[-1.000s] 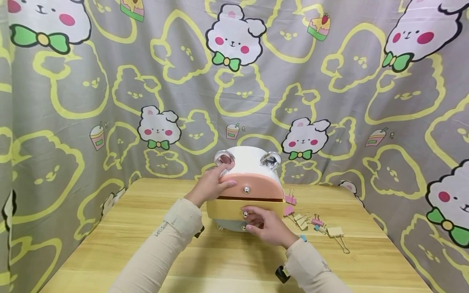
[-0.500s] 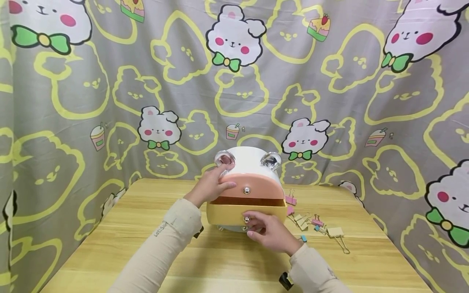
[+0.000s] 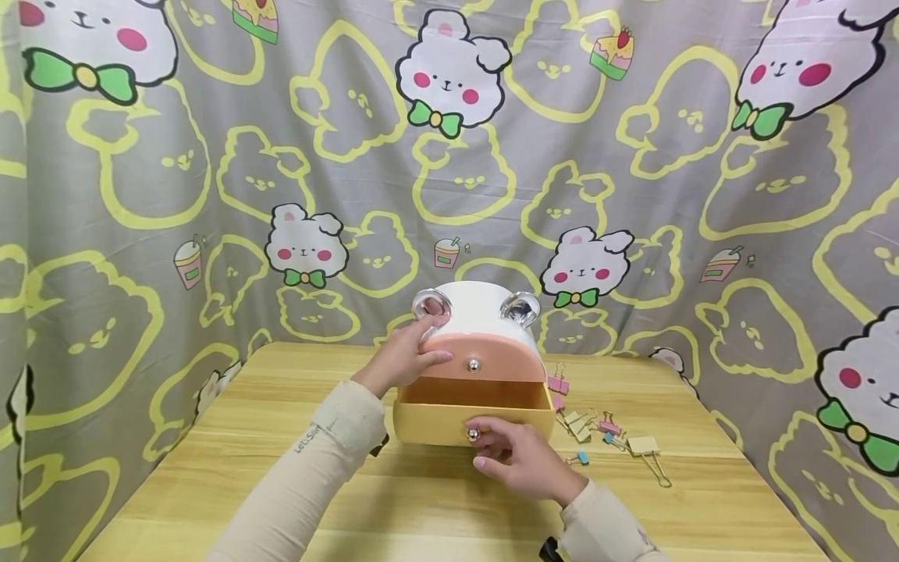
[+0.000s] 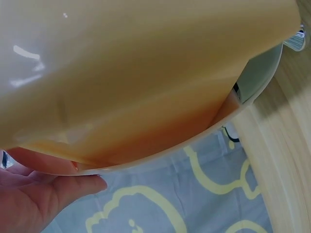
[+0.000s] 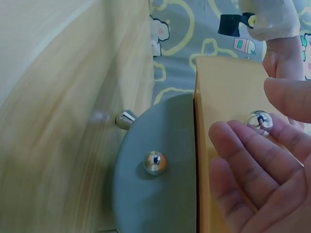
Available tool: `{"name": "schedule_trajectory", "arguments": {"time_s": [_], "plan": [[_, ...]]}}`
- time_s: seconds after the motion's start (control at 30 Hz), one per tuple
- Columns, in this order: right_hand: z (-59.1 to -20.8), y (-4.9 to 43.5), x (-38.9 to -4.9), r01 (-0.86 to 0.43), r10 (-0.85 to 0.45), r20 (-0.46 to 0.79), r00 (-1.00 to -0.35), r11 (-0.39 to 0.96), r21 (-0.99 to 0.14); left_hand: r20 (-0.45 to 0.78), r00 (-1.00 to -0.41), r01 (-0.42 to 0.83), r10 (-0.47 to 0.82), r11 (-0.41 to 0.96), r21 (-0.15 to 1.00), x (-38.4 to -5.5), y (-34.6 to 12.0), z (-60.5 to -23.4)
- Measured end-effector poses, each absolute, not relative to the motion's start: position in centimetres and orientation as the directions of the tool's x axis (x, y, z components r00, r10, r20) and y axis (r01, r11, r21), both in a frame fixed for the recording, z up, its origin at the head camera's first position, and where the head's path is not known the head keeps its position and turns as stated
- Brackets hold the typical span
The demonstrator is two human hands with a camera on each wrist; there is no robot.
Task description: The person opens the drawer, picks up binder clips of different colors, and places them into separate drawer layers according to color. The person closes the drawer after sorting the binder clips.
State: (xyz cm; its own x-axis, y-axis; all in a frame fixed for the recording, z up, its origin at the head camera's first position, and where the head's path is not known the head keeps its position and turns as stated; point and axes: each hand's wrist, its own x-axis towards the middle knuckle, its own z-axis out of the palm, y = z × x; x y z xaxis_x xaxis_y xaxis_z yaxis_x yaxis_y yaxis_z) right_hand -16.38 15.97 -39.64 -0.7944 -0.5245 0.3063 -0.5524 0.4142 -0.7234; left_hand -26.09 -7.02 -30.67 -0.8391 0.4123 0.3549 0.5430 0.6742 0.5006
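A small desktop cabinet with a white rounded top and silver ears stands mid-table in the head view. My left hand rests on its upper left, one finger by the ear and the thumb on the pink top drawer. The yellow middle drawer is pulled out, and the visible part of its inside is bare. My right hand has its fingers curled at that drawer's round silver knob, index finger hooked around it. Below, the grey bottom drawer is closed.
Several binder clips lie to the cabinet's right: pink ones, yellow ones and blue ones. The wooden table is backed by a patterned grey curtain.
The yellow drawer has slid further out toward me, with my right hand moving along at its knob. My left hand has stayed in place on the cabinet.
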Motion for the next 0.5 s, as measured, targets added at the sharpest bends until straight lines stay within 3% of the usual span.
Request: {"name": "schedule_trajectory", "arguments": {"time_s": [0.5], "plan": [[-39.6, 15.9, -15.0, -0.598, -0.544, 0.359, -0.758, 0.359, -0.717, 0.355, -0.843, 0.537, 0.403, 0.665, 0.519, -26.0, -7.0, -30.7]]}}
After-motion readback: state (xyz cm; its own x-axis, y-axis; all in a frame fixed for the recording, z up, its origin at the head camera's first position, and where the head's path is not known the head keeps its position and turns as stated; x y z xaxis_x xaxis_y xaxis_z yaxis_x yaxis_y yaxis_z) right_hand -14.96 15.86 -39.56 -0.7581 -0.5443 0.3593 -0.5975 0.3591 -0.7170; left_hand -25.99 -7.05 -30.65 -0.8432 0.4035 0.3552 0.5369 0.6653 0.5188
